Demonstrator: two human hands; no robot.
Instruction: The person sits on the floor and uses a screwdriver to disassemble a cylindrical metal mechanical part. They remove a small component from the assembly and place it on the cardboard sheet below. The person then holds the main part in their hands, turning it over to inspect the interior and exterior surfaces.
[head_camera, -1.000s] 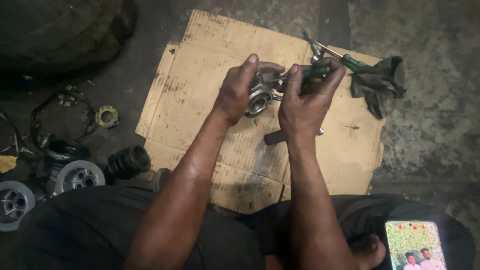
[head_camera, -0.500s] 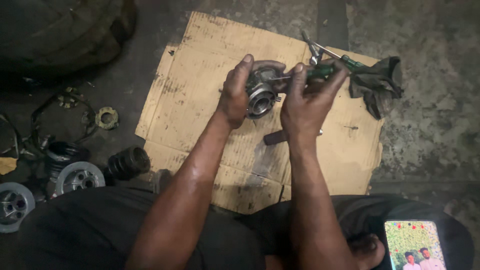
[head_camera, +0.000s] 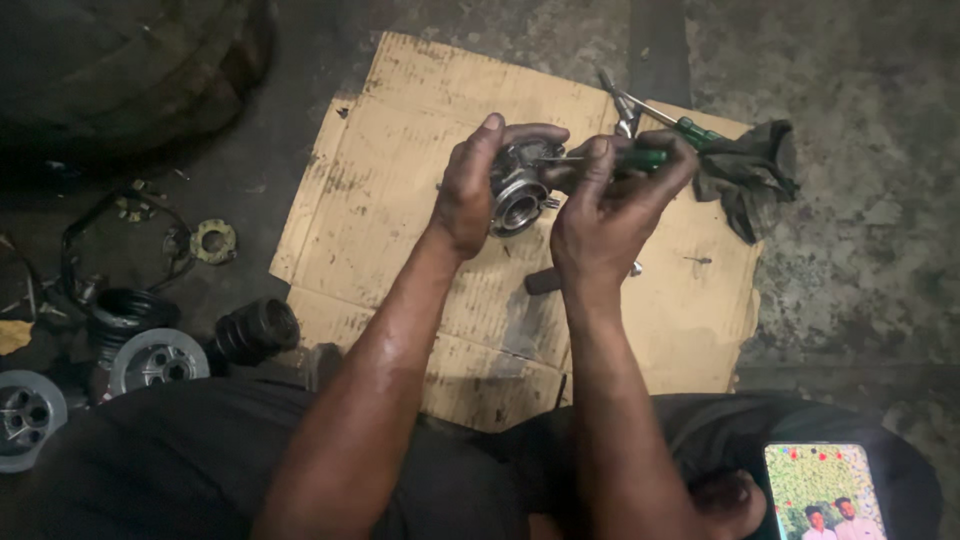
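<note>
My left hand (head_camera: 470, 190) grips a round metal engine part (head_camera: 516, 190) with a shiny circular opening, held above a sheet of brown cardboard (head_camera: 400, 160). My right hand (head_camera: 600, 215) holds a green-handled screwdriver (head_camera: 640, 158) whose thin shaft points left into the top of the part. Both hands are dirty with grease. A small dark cylinder (head_camera: 543, 281) lies on the cardboard just below my hands.
A dark rag (head_camera: 750, 175), another green-handled tool (head_camera: 690, 128) and pliers (head_camera: 618, 100) lie at the cardboard's far right. On the left floor sit rubber boots (head_camera: 255, 330), metal hubs (head_camera: 155, 360), a ring gasket (head_camera: 213, 240). A lit phone (head_camera: 825, 490) rests on my leg.
Both hands have kept the part and screwdriver close together, shifting slightly; the screwdriver tip has moved in against the part.
</note>
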